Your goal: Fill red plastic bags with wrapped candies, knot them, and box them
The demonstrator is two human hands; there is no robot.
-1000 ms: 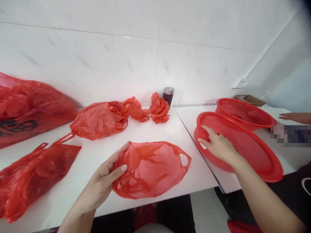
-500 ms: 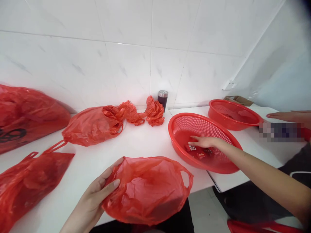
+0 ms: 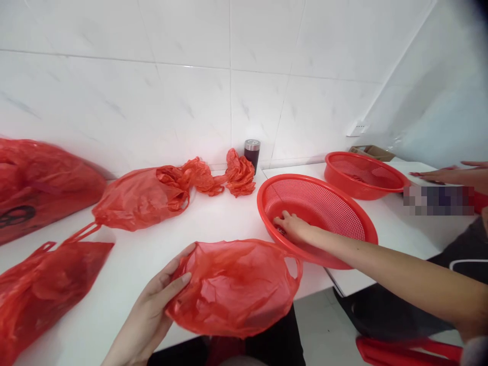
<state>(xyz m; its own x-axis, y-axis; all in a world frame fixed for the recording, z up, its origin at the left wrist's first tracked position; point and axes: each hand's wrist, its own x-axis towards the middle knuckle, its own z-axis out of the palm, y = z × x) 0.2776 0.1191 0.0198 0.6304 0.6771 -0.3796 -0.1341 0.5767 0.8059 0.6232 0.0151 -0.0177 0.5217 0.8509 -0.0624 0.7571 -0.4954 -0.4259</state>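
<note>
at the front edge of the white desk [image 3: 213, 221], an open bag [image 3: 232, 284] sits beside a basket [image 3: 328, 198]. the left hand [image 3: 158, 297] grips the bag's left side; the right hand [image 3: 295, 227] is inside the basket, hold unclear. one-sided support may let the bag's mouth collapse.

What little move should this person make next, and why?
Probably close the right hand on the small patterned item by it: that hand is down inside the nearer red basket, while the left hand holds the red bag by its rim, mouth open, close by.
</note>
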